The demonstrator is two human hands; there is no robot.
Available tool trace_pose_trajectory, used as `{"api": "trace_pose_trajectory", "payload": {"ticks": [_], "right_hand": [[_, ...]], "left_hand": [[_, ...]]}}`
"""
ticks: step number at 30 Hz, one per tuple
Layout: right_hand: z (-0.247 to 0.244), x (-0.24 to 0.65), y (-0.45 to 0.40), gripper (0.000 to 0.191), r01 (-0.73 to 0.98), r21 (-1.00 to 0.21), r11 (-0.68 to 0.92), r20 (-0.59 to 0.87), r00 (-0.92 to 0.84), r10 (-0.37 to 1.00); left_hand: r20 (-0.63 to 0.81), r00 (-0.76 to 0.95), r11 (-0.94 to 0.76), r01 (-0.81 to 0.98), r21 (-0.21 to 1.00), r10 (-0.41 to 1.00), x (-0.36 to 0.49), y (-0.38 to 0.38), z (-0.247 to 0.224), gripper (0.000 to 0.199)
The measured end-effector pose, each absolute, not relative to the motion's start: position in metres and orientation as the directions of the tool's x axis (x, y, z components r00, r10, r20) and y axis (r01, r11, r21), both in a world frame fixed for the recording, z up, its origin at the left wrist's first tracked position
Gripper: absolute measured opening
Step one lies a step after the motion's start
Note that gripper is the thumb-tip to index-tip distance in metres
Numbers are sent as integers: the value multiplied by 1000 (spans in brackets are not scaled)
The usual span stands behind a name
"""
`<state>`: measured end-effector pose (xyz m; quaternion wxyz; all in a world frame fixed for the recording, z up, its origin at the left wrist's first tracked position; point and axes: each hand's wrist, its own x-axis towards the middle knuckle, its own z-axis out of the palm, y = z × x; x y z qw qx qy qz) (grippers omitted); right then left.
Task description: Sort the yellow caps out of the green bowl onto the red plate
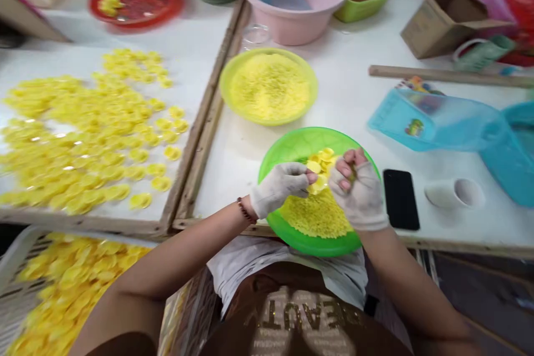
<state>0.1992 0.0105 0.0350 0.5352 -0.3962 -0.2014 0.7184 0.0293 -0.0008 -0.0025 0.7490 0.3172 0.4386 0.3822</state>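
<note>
My left hand [280,186], in a white fingerless glove, pinches a small yellow disc [314,167] at its fingertips. Opposite it, my right hand [359,194], gloved alike, has its fingers curled in; what lies inside them is blurred. Both hands are over a green bowl [283,150] at the table's front edge. Yellow granules [315,217] fill the near part of that bowl, and several shallow yellow plastic pieces [327,157] lie at its far side, between my hands.
A yellow bowl of granules [271,86] stands behind. Many yellow round pieces [92,128] spread across the left table, more in a white crate [12,256] below. Rightward are a phone [400,199], a white cup [444,193] and a blue scoop [442,122]. A pink basin [294,22] stands farther back.
</note>
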Motion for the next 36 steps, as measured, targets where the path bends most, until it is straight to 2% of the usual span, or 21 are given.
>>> {"api": "trace_pose_trajectory", "payload": {"ticks": [4,7,11,15,17,19,21,22,24,26,28,30,32,34,36], "right_hand": [[40,180,17,46,-555,-818,-151,-191,15,981],[37,175,15,49,-526,-847,-76,-119,49,992],[37,177,13,51,-527,-847,-67,-107,45,993],[38,187,11,48,-549,-825,-134,-163,4,987],[36,198,6,46,-503,-849,-163,-172,-28,985],[31,211,-2,43,-357,-918,-174,-145,-107,984],[25,224,-10,36,-73,-993,-97,-75,-261,962],[22,228,-13,31,90,-996,-9,-39,-331,943],[17,233,-17,21,342,-927,156,17,-378,926],[14,230,-18,21,426,-888,173,32,-319,947],[13,224,-15,22,408,-903,132,16,-274,962],[12,220,-13,21,358,-925,126,13,-301,954],[12,220,-14,19,297,-949,108,-1,-346,938],[11,225,-19,19,262,-964,56,-51,-384,922],[7,231,-24,20,338,-939,65,-80,-397,914]], "left_hand": [[-434,333,531,-305,791,837,34,1,-6,35],[-440,349,541,-285,791,828,36,2,-4,35],[-430,344,529,-284,799,835,37,0,-4,32],[-438,339,537,-304,787,833,35,0,-3,28],[-455,306,540,-322,777,837,32,0,0,29],[-466,260,533,-347,772,845,28,0,3,31],[-478,239,535,-389,750,845,24,0,7,33],[-485,244,543,-412,732,840,23,1,9,33],[-502,274,571,-457,683,820,22,1,11,32],[-524,322,613,-484,625,788,24,1,11,31],[-542,382,661,-493,565,748,27,0,10,32],[-556,412,691,-482,539,721,28,-2,10,33],[-559,388,680,-452,577,732,24,-7,14,34],[-528,313,614,-384,689,789,16,-13,22,31],[-456,217,502,-278,819,863,2,-18,32,28]]}}
